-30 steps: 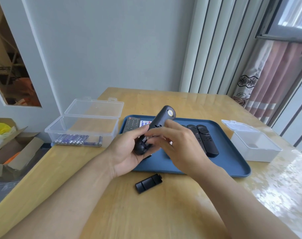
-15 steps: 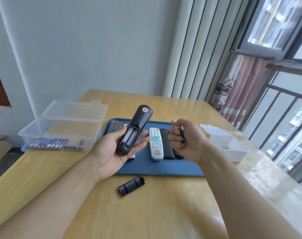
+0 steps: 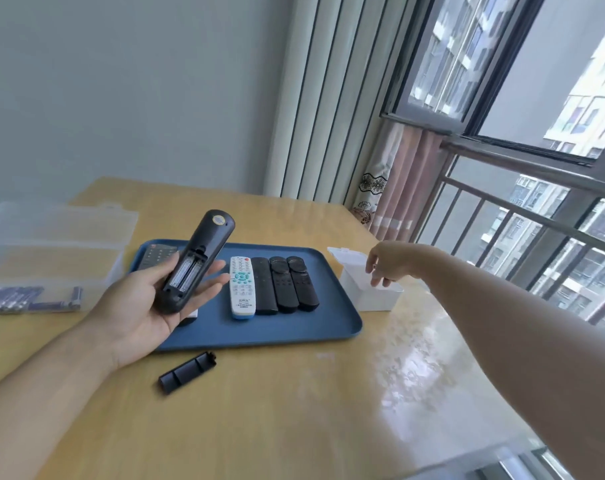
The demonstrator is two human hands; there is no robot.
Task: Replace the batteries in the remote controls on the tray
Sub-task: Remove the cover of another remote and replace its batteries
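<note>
Tray [image 3: 328,327] carries four remotes. Left hand [image 3: 148,306] cradles black remote [image 3: 193,261] above it, bay up, seemingly empty; loose hold, could slip. Right hand [image 3: 386,261] over white box [image 3: 367,296], fingers slack. Cover [image 3: 187,372] lies loose on table: easily knocked off.

Cover [image 3: 187,373] before tray [image 3: 332,327] — box [image 3: 370,299] right

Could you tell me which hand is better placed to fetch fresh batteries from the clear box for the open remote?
The right hand. It hangs over the white box and looks empty, while the left hand cradles the black remote, compartment up. The clear box lies on the far left, so the right must cross over.
</note>
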